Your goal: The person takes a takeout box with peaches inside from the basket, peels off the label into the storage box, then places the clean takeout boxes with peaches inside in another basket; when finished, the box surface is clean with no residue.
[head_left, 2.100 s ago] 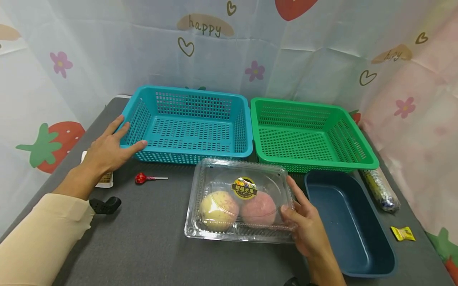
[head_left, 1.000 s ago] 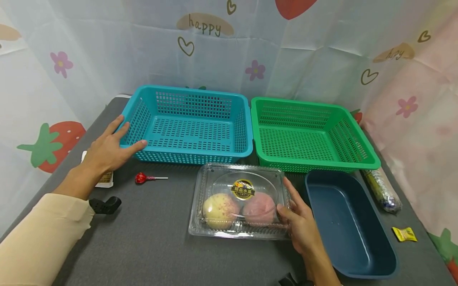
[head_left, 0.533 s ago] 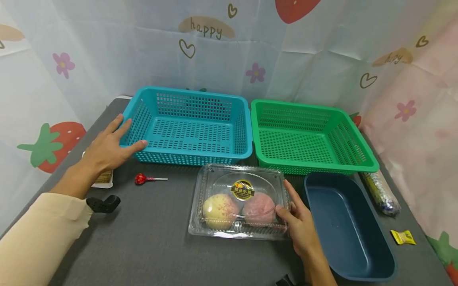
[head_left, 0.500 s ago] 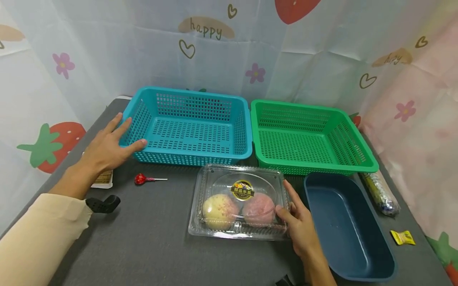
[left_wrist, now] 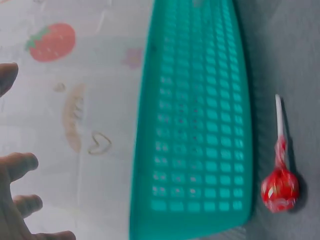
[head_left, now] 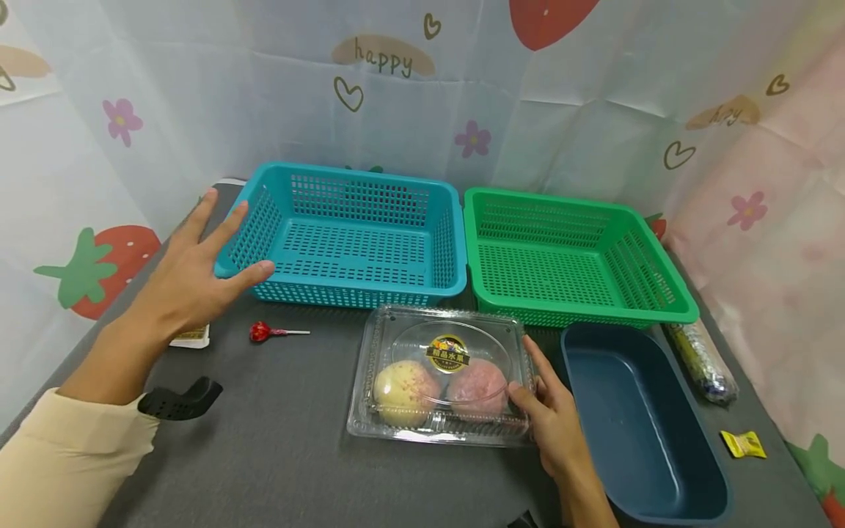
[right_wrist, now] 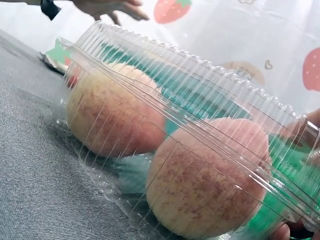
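Clear clamshell box (head_left: pixel 442 374) in right hand (head_left: pixel 553 418).

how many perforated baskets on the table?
2. The blue basket stands at the back left with the left hand by its near left corner; the green basket stands right beside it. The dark blue tub is solid, not counted.

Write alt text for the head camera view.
A right hand holds a clear fruit box on a grey table; the open left hand hovers by a blue basket, beside a green basket.
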Demonstrator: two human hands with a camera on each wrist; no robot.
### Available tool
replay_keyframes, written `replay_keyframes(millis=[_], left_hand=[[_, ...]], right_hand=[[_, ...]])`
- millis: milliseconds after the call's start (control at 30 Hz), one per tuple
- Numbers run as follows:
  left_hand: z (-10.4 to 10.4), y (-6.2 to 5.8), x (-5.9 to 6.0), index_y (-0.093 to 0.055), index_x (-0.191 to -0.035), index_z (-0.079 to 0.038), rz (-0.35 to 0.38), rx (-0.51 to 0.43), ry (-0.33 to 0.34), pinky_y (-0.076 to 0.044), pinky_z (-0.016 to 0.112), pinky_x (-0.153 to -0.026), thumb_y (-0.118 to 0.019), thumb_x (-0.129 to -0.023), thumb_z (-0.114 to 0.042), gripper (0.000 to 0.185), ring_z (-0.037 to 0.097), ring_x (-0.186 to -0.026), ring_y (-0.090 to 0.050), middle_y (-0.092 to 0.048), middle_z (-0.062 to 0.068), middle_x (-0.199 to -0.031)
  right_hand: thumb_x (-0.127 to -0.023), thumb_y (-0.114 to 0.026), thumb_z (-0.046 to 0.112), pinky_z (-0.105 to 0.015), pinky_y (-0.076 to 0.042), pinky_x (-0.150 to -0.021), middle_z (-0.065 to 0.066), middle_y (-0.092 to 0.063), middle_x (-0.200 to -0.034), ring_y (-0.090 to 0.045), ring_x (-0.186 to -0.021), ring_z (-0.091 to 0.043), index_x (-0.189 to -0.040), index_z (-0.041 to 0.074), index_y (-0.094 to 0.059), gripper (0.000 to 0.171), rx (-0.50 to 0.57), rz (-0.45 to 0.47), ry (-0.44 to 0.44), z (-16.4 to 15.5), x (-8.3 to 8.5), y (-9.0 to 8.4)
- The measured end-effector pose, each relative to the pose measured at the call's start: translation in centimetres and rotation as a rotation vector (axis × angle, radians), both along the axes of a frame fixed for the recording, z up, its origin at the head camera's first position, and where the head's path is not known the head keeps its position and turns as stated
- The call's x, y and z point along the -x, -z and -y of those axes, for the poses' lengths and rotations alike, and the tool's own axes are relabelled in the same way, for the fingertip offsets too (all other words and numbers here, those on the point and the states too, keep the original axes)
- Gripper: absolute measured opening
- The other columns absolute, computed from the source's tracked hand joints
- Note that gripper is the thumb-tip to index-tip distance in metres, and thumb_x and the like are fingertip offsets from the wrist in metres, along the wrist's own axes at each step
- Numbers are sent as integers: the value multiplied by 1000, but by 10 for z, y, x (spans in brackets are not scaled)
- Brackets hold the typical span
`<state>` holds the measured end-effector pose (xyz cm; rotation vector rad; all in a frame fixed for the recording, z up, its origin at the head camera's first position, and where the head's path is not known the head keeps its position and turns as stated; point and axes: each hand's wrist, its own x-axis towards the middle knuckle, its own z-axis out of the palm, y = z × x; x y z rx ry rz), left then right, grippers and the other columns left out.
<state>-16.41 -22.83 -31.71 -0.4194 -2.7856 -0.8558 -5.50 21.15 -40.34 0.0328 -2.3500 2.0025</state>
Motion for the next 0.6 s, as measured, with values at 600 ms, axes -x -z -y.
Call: replay_keyframes(millis=[600], left_hand=[[-44, -9, -43, -19, -156, -25, -81, -208, 136, -22, 78, -92, -63, -91, -41, 80, 38, -139, -22, 1, -2, -161]], right_hand=[[-96, -55, 3, -32, -49, -62, -16, -53, -83, -52, -77, -23, -153, 23, -30, 66, -5, -17, -7, 1, 1, -1]])
